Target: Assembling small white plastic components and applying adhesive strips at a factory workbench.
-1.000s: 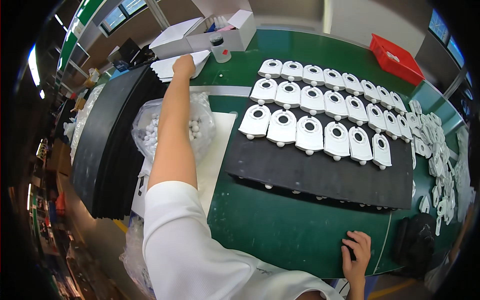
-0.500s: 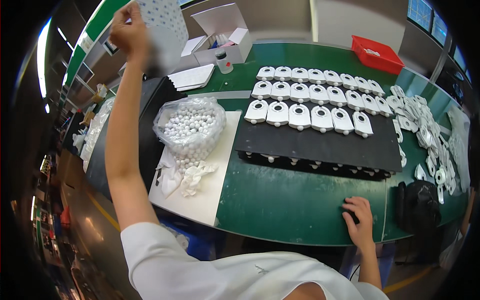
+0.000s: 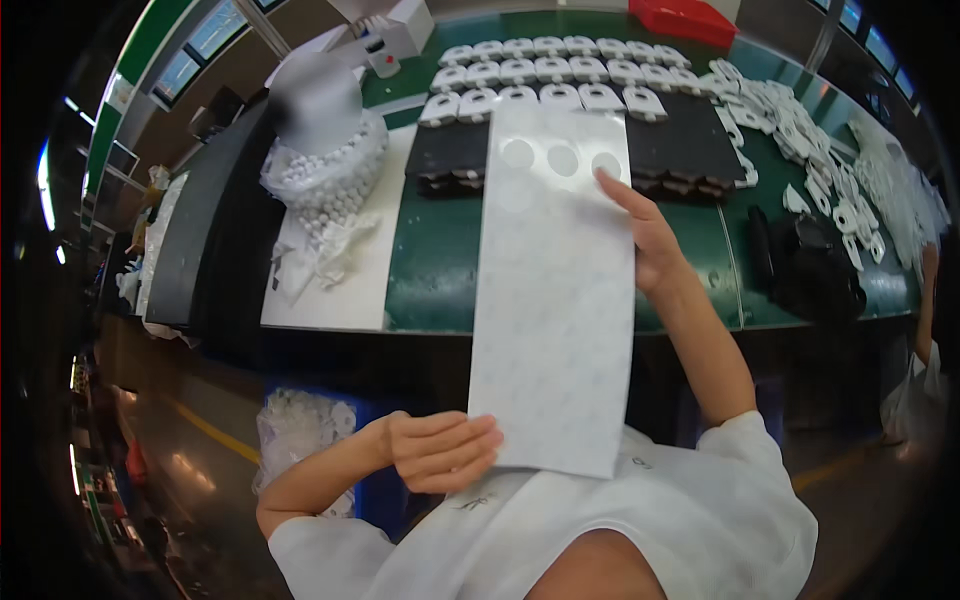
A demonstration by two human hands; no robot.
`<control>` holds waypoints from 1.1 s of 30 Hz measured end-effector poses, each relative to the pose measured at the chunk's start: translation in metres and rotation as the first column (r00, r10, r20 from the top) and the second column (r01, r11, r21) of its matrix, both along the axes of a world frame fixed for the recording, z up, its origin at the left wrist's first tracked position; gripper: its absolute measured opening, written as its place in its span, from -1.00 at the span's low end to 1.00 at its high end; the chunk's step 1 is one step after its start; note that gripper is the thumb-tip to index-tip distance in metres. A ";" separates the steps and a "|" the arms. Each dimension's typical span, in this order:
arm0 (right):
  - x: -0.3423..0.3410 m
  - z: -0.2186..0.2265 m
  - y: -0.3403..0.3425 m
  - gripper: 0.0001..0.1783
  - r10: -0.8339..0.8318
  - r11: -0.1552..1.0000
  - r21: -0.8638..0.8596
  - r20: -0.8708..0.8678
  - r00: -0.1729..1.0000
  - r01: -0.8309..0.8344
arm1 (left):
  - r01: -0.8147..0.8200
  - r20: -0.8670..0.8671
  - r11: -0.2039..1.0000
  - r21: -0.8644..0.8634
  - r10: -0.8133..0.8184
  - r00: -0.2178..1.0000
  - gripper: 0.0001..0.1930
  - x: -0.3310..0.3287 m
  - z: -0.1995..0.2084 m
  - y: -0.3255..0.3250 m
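A long white sheet of round stickers (image 3: 555, 300) hangs upright before my chest, with faint circles near its upper end. My left hand (image 3: 443, 452) grips its lower left corner, fingers together on the front. Higher up, my right hand (image 3: 645, 235) pinches the right edge, its thumb lying on the face by one circle. Beyond the sheet, white plastic parts (image 3: 600, 98), each with a round dark-ringed hole, stand in three rows on a stacked black tray (image 3: 680, 130). The sheet covers part of that tray.
On the left, a clear bag of white balls (image 3: 335, 175) sits on a white board (image 3: 350, 310) beside crumpled tissue. Loose white parts (image 3: 800, 130) lie heaped at right near a black bag (image 3: 815, 265). A red bin (image 3: 685, 18) and a small jar (image 3: 381, 58) stand far back.
My left hand has come down from the upper left to my chest with the sheet. My right hand has left the table and taken hold of the sheet's edge. The view has shifted.
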State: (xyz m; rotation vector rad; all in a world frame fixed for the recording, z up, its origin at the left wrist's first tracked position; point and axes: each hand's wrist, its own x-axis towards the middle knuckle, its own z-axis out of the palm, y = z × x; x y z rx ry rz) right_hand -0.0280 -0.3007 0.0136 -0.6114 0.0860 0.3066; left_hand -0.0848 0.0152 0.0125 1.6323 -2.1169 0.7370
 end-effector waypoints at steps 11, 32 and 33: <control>-0.026 0.058 0.002 -0.54 -0.319 0.910 -0.203 0.218 0.922 0.362 | -0.121 -0.446 0.991 0.062 0.137 0.885 -0.71 -0.030 -0.071 -0.013; -0.105 -0.049 0.040 -0.79 -0.403 0.329 -0.616 0.593 0.697 0.715 | -0.339 -0.694 0.880 -0.332 -0.471 -0.544 -0.59 0.013 -0.078 -0.080; -0.102 -0.052 0.038 -0.76 -0.409 0.374 -0.609 0.569 0.714 0.699 | -0.324 -0.709 0.886 -0.330 -0.460 -0.535 -0.59 0.008 -0.083 -0.078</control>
